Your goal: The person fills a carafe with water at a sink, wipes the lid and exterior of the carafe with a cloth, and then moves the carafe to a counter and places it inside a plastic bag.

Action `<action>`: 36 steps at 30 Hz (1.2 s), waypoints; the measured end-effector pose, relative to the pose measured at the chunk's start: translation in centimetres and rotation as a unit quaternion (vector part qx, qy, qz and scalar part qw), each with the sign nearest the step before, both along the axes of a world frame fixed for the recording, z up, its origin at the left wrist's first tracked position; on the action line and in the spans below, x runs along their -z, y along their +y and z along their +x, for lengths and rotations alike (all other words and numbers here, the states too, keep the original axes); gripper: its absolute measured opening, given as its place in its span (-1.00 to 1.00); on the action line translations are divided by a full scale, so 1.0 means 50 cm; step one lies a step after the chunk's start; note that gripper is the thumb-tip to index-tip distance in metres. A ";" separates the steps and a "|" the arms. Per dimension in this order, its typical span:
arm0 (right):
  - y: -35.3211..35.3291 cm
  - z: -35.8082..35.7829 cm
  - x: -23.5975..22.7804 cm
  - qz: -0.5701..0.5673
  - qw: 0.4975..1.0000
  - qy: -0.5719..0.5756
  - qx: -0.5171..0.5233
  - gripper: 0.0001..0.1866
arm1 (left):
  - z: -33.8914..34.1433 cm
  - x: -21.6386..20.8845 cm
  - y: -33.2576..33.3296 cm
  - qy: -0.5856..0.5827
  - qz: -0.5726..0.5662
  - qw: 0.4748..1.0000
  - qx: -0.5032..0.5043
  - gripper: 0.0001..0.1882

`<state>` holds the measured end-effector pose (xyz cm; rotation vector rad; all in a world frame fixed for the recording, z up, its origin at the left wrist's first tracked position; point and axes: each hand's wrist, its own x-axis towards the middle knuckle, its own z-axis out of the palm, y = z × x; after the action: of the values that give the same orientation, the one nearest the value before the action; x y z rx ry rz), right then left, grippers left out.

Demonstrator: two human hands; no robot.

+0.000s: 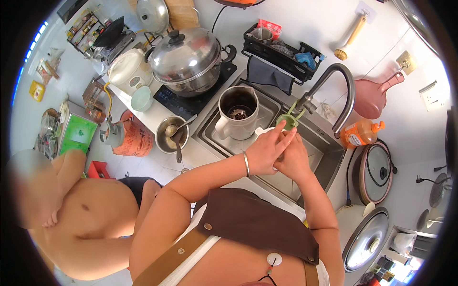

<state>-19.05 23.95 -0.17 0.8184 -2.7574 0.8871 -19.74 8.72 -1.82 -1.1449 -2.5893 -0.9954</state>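
Over the sink (pixel 329 151), my left hand (pixel 271 151) and my right hand (pixel 293 159) touch and overlap. The left hand's fingers are stretched out and lie across the right hand, whose fingers are partly hidden. A small green strainer (pixel 289 122) hangs by the tap just beyond my fingertips. Behind my left hand a white rim shows, mostly covered. To the left stands a pale pitcher (pixel 238 121) with a dark inside and some dark and light bits at its bottom. It sits in a metal tray (pixel 210 129) over the sink's left part.
A curved grey tap (pixel 350 90) arches over the sink's right side. Orange pump bottle (pixel 361 133) stands right of it. At left are a steel bowl (pixel 164 125) with spoons, a large lidded pot (pixel 186 64) and a rice cooker (pixel 130 71). Another person (pixel 95 205) is close on my left.
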 end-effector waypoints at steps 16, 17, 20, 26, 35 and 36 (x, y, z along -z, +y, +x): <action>-0.017 -0.109 -0.091 -0.019 1.000 0.004 -0.015 -0.38 | -0.014 0.217 -0.314 -0.338 0.371 0.787 -0.359 -0.47; -0.043 -0.134 -0.107 -0.010 0.999 0.019 -0.047 -0.38 | -0.018 0.217 -0.311 -0.353 0.346 0.803 -0.333 -0.50; -0.128 -0.207 -0.132 0.040 0.987 0.047 -0.146 -0.40 | -0.029 0.199 -0.294 -0.362 0.304 0.824 -0.311 -0.64; -0.248 -0.295 -0.072 0.153 0.944 0.020 -0.290 -0.39 | -0.058 0.245 -0.317 -0.390 0.275 0.843 -0.246 -0.76; -0.288 -0.309 -0.054 0.210 0.923 -0.046 -0.318 -0.43 | -0.052 0.219 -0.319 -0.404 0.349 0.829 -0.167 -0.77; -0.286 -0.312 -0.048 0.202 0.925 -0.042 -0.318 -0.44 | -0.053 0.217 -0.319 -0.423 0.364 0.815 -0.156 -0.77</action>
<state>-34.66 9.67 2.21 1.8568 -2.8107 0.4098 -22.39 -7.22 -12.67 -0.0339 -2.2771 -2.4908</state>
